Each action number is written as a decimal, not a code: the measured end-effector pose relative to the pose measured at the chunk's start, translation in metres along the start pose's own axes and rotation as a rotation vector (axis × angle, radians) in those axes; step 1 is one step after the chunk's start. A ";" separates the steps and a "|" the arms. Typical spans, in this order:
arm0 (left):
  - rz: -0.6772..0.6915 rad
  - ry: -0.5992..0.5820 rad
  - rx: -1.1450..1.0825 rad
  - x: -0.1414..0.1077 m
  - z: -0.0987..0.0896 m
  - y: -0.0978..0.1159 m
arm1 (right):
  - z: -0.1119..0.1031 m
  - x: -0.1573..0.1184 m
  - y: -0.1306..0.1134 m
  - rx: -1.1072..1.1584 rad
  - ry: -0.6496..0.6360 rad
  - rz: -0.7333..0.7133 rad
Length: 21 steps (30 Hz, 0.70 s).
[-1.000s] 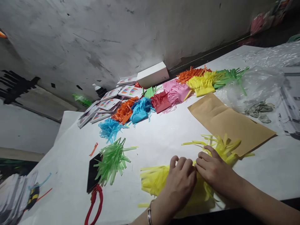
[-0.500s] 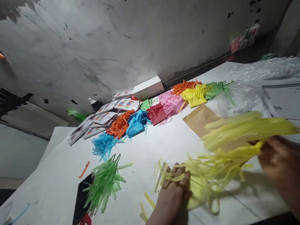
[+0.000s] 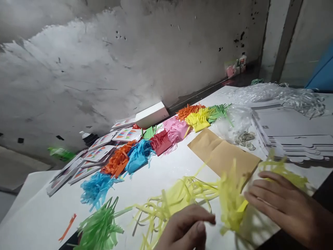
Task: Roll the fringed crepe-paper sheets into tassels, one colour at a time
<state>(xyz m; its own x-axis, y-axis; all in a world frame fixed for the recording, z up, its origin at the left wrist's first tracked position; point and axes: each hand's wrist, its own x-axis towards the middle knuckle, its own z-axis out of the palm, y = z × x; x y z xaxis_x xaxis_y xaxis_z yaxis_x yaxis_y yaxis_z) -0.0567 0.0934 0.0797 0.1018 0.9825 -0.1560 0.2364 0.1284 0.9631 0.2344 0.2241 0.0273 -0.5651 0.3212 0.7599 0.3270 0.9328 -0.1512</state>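
Fringed yellow paper [image 3: 179, 194] lies spread on the white table sheet, with loose strips trailing to its left. My left hand [image 3: 186, 229] hovers at its front edge, fingers bent and apart, nothing visible in them. A second yellow fringed bunch [image 3: 232, 203], slightly blurred, is between my two hands. Its right side is close to the fingertips of my right hand [image 3: 283, 201], whose fingers are extended. More yellow fringe [image 3: 288, 173] shows behind that hand. A brown paper envelope [image 3: 223, 152] lies just beyond the bunches.
Green fringe [image 3: 100, 225] lies front left, near an orange strip [image 3: 67, 227]. Coloured fringed bundles [image 3: 161, 141] form a row behind, beside printed packets [image 3: 99, 152] and a white box [image 3: 152, 114]. Clear plastic [image 3: 229, 125] and stacked white sheets [image 3: 293, 121] are at the right.
The yellow bunch from my right hand is now down between my hands, and that hand has opened. My left hand has come off the yellow paper. The view has shifted right.
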 end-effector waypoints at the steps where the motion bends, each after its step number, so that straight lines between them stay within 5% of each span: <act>1: -0.023 0.022 -0.079 0.007 0.015 0.004 | -0.001 0.004 -0.005 0.019 -0.118 -0.112; 4: -0.091 0.046 -0.244 0.033 0.053 0.008 | -0.003 0.014 -0.015 0.059 -0.201 -0.210; 8: -0.255 -0.059 -0.545 0.053 0.078 0.003 | -0.001 0.017 -0.021 0.187 -0.036 -0.125; 11: -0.250 -0.048 -0.608 0.053 0.088 -0.002 | 0.003 0.014 -0.027 0.390 0.117 0.052; 17: 0.154 0.285 -0.164 0.054 0.112 -0.017 | 0.013 -0.010 -0.038 0.742 0.105 0.495; 21: 0.397 0.354 0.233 0.059 0.126 -0.028 | 0.018 -0.023 -0.038 0.813 0.183 0.624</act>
<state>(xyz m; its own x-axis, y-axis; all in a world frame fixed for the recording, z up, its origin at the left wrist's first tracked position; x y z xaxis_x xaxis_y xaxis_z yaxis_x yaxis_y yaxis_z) 0.0650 0.1310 0.0159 -0.0935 0.9397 0.3289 0.4569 -0.2530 0.8528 0.2215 0.1844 0.0041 -0.3255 0.8181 0.4741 -0.1257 0.4596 -0.8792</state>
